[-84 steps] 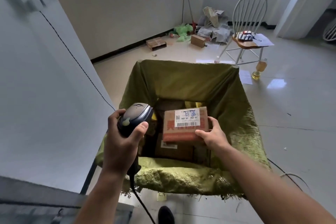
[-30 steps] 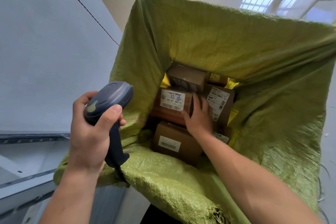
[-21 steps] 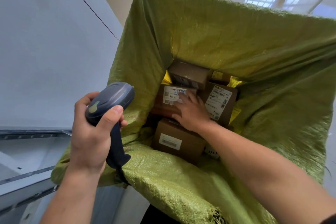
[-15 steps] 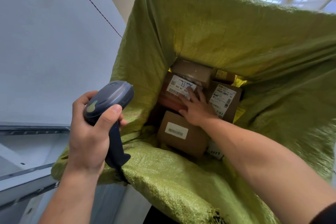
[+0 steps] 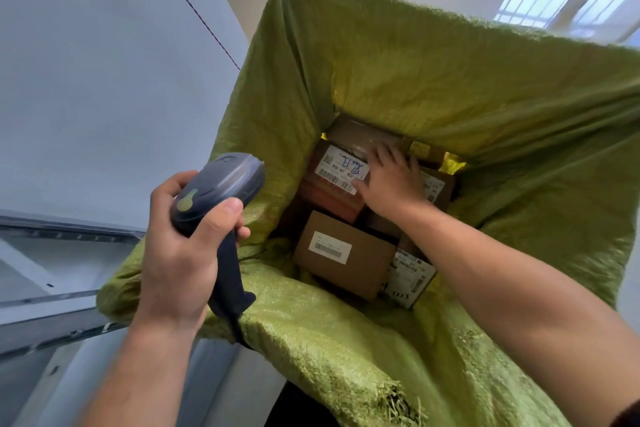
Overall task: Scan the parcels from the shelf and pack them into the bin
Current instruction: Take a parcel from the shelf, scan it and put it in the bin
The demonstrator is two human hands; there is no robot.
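My left hand (image 5: 176, 246) grips a dark grey barcode scanner (image 5: 221, 191) over the near left rim of the bin. The bin is lined with a green woven sack (image 5: 433, 80). Inside lie several cardboard parcels. My right hand (image 5: 389, 180) reaches down into the bin, its fingers spread flat on the right end of a reddish-brown parcel with a white label and blue writing (image 5: 332, 180). A plain brown parcel with a barcode label (image 5: 343, 253) lies nearer to me.
A grey shelf panel (image 5: 104, 80) stands to the left, with a metal shelf edge (image 5: 52, 308) below it. More parcels (image 5: 412, 277) lie under my right forearm. Shiny floor tiles show beyond the bin's far rim.
My right hand carried the labelled parcel down into the bin and laid it on the others. It then slid to the parcel's right end, fingers flat. The left hand kept the scanner still.
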